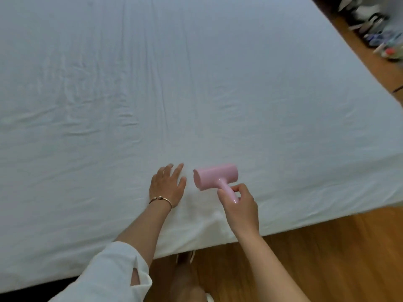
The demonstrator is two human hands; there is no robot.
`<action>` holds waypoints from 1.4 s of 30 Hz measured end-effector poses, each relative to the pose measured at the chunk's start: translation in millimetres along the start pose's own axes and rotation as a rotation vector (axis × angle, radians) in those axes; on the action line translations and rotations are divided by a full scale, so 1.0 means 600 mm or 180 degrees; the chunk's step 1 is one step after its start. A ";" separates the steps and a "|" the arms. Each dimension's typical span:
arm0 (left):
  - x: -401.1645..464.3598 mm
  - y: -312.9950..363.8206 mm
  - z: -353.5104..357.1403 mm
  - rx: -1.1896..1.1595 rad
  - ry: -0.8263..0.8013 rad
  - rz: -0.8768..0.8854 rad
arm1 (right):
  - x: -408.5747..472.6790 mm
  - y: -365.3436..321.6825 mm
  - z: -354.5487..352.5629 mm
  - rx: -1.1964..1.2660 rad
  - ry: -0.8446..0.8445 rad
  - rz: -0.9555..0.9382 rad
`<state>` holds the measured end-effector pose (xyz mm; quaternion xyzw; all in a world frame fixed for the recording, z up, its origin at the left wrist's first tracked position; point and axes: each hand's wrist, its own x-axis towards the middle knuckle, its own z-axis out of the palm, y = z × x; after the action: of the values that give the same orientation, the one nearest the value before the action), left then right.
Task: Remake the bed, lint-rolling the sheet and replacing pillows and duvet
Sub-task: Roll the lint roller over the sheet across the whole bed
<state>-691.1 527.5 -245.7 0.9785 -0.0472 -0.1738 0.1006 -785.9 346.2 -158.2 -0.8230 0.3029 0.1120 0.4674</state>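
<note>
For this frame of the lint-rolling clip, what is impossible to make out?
All in the head view:
- Clutter on the floor at upper right: motion-blurred, items unidentifiable.
- Lint roller in the right hand: whether its drum touches the sheet is unclear from this angle.
- Pillows and duvet: outside the frame.
- Lint on the sheet: too small to see.
- Bed's far end: cut off by the top edge.

soft even daylight, faint shadows; wide-angle bend at edges; clutter (379,29) top right smeared with blur.
</note>
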 end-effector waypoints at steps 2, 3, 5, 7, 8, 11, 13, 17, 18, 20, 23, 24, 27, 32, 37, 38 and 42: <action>0.077 0.006 -0.029 -0.0075 0.0072 -0.0004 | 0.066 -0.052 -0.003 0.0080 0.0065 0.0023; 0.117 0.009 -0.043 -0.0107 0.0066 -0.0003 | 0.104 -0.080 -0.003 0.0088 0.0111 0.0065; 0.199 0.012 -0.066 -0.0120 0.0071 0.0003 | 0.189 -0.139 0.001 0.0088 0.0197 0.0104; 0.283 0.012 -0.084 -0.0115 0.0021 0.0028 | 0.278 -0.195 0.009 0.0021 0.0266 0.0086; 0.324 0.013 -0.091 -0.0122 -0.0010 0.0031 | 0.323 -0.223 0.013 0.0011 0.0299 0.0061; 0.450 0.017 -0.110 -0.0071 0.0011 0.0009 | 0.463 -0.300 0.029 0.0203 0.0380 -0.0015; 0.548 0.019 -0.128 0.0006 0.0127 0.0064 | 0.562 -0.350 0.044 0.0356 0.0420 -0.0098; 0.713 0.038 -0.156 -0.0047 0.0285 -0.0010 | 0.744 -0.438 0.074 0.0346 0.0426 -0.0336; 0.741 0.042 -0.152 -0.0019 0.0370 -0.0073 | 0.785 -0.458 0.081 0.0289 0.0417 -0.0424; 0.769 0.046 -0.133 0.0096 0.0631 -0.0172 | 0.859 -0.495 0.100 0.0162 0.0419 -0.0597; 0.783 0.038 -0.100 0.0100 0.0857 -0.0142 | 0.944 -0.543 0.135 0.0035 0.0516 -0.0803; 0.788 0.036 -0.093 0.0066 0.0883 -0.0119 | 0.964 -0.553 0.144 -0.0022 0.0540 -0.0835; 0.796 0.034 -0.077 0.0018 0.1062 -0.0107 | 1.003 -0.564 0.163 -0.0093 0.0495 -0.0742; 0.798 0.031 -0.076 0.0011 0.1087 -0.0083 | 0.975 -0.520 0.167 0.0257 0.0562 -0.0446; 0.789 0.036 -0.097 0.0004 0.0854 -0.0136 | 0.880 -0.451 0.136 0.0346 0.0552 -0.0228; 0.785 0.038 -0.103 0.0013 0.0796 -0.0152 | 0.857 -0.434 0.127 0.0341 0.0530 -0.0178; 0.742 0.058 -0.112 -0.0017 0.0605 -0.0224 | 0.758 -0.361 0.095 0.0408 0.0576 0.0055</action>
<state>-253.3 448.9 -324.1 0.9913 -0.0026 -0.0838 0.1011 -289.6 297.3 -249.4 -0.7955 0.3574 0.0216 0.4888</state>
